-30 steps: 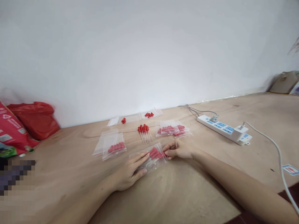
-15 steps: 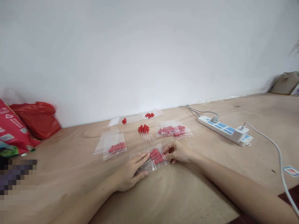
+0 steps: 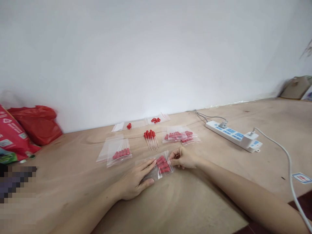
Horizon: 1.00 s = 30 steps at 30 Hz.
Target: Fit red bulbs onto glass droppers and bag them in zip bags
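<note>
A clear zip bag (image 3: 156,174) with several red-bulbed pieces inside lies on the table in front of me. My left hand (image 3: 136,180) rests flat on the left part of this bag, fingers stretched out and thumb apart. At the bag's right edge, my right hand (image 3: 184,157) is closed, with thumb and fingertips pinching the bag's end. Just beyond the bag lies a loose bunch of droppers (image 3: 151,139), thin stems toward me and red bulbs away. To the left is another zip bag (image 3: 119,157) holding red-bulbed droppers.
More filled zip bags (image 3: 175,136) overlap behind my right hand. Small red caps (image 3: 156,120) lie on bags by the wall. A white power strip (image 3: 231,135) with plugs and cable stands at right. A red plastic bag (image 3: 36,123) sits at far left.
My right fingers have shifted slightly at the bag's right edge, and the red pieces inside look a little rearranged. My left hand stays in place.
</note>
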Motion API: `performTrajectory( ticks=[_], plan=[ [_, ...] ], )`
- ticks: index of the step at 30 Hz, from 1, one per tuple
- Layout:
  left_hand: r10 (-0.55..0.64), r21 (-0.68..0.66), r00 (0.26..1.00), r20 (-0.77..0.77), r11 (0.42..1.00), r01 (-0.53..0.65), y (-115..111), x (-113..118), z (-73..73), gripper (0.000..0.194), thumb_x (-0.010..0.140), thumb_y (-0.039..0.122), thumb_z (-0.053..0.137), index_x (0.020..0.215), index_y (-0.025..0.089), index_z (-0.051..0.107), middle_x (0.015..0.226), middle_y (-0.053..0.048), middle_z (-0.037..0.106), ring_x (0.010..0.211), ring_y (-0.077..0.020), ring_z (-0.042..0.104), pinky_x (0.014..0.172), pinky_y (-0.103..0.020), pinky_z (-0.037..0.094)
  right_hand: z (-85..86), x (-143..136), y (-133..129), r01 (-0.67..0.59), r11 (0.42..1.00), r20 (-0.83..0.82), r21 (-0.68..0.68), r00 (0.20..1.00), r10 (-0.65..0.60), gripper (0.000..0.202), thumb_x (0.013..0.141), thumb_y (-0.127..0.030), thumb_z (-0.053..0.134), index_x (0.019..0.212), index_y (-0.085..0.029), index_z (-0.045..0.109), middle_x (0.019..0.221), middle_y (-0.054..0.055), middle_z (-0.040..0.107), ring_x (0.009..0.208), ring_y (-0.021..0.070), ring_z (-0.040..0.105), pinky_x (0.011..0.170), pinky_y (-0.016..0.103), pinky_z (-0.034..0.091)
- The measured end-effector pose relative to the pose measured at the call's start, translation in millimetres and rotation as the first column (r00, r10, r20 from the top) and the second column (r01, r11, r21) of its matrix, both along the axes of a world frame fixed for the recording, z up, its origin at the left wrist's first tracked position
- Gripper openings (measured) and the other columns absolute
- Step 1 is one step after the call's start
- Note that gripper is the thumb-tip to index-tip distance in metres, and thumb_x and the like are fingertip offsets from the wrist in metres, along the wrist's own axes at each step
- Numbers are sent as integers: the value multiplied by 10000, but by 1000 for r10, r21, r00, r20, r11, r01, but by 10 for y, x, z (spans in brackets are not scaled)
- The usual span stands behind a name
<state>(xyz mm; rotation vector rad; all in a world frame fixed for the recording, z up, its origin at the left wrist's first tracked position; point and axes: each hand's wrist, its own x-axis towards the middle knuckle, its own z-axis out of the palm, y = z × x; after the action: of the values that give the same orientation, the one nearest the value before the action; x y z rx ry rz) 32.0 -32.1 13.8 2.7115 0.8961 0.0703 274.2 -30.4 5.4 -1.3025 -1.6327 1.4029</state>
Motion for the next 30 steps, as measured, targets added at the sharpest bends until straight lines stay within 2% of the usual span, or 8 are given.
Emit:
performTrajectory(
  ticks=[5, 10, 14, 17, 20, 22, 25, 30],
  plan=[
    [-2, -6, 1000, -17, 1000, 2, 4, 1, 11, 547, 879, 432, 312, 1363, 235, 149, 1424, -46, 175, 1283, -257, 193, 1023, -449, 231, -51, -28, 8, -21, 999, 56, 38, 998, 18, 160, 600, -264, 648, 582, -127, 567, 406, -70, 450, 339, 26, 362, 323, 143, 284],
    [9, -15, 1000, -10, 1000, -9, -3, 6, 9, 554, 872, 438, 326, 1361, 239, 158, 1428, -43, 155, 1285, -261, 181, 1030, -448, 211, -115, -89, 12, 6, 989, -79, 145, 997, 5, 185, 585, -261, 672, 572, -109, 568, 490, -45, 517, 428, 18, 406, 412, 140, 329],
    [26, -58, 1000, -6, 998, -27, -18, 2, 24, 558, 866, 428, 341, 1359, 220, 182, 1426, -61, 172, 1287, -261, 175, 1032, -446, 199, -102, -7, 39, -60, 998, -39, 33, 997, 61, 261, 541, -336, 707, 634, -121, 593, 453, -60, 495, 377, 24, 392, 366, 151, 321],
    [66, -89, 994, 89, 994, -58, 7, 15, 64, 508, 872, 383, 347, 1340, 221, 236, 1409, -68, 232, 1273, -246, 218, 1026, -420, 221, -65, 69, 68, 15, 1000, -11, -2, 1000, -15, 258, 605, -366, 663, 660, -128, 581, 430, -68, 475, 351, 27, 402, 341, 146, 326],
    [130, -96, 966, 225, 989, -111, 106, 99, 137, 429, 855, 363, 393, 1259, 220, 362, 1315, -79, 376, 1195, -234, 349, 987, -389, 287, -39, 92, 84, 96, 995, 27, 6, 995, -96, 194, 678, -313, 611, 650, -132, 547, 412, -76, 454, 336, 23, 400, 328, 134, 325],
    [152, -143, 955, 253, 983, -119, 217, 205, 189, 419, 802, 388, 483, 1174, 203, 427, 1210, -84, 462, 1110, -230, 429, 935, -374, 343, -32, 86, 81, 103, 995, 50, 0, 993, -103, 154, 701, -273, 591, 661, -134, 539, 409, -79, 451, 328, 23, 398, 321, 131, 323],
    [191, -308, 959, 211, 944, -120, 429, 408, 245, 525, 667, 399, 635, 1098, 173, 441, 1112, -87, 502, 1046, -227, 465, 888, -362, 378, -35, 80, 71, 97, 995, 44, -9, 994, -96, 117, 705, -241, 585, 688, -135, 540, 426, -79, 465, 334, 24, 414, 327, 131, 337],
    [178, -505, 983, 38, 853, -135, 746, 745, 288, 759, 353, 321, 808, 1020, 154, 486, 917, -36, 537, 854, -190, 519, 709, -271, 442, -62, 110, 84, 59, 998, -2, -22, 998, -59, 142, 693, -261, 595, 707, -131, 540, 417, -81, 464, 336, 29, 423, 336, 137, 351]
  ],
)
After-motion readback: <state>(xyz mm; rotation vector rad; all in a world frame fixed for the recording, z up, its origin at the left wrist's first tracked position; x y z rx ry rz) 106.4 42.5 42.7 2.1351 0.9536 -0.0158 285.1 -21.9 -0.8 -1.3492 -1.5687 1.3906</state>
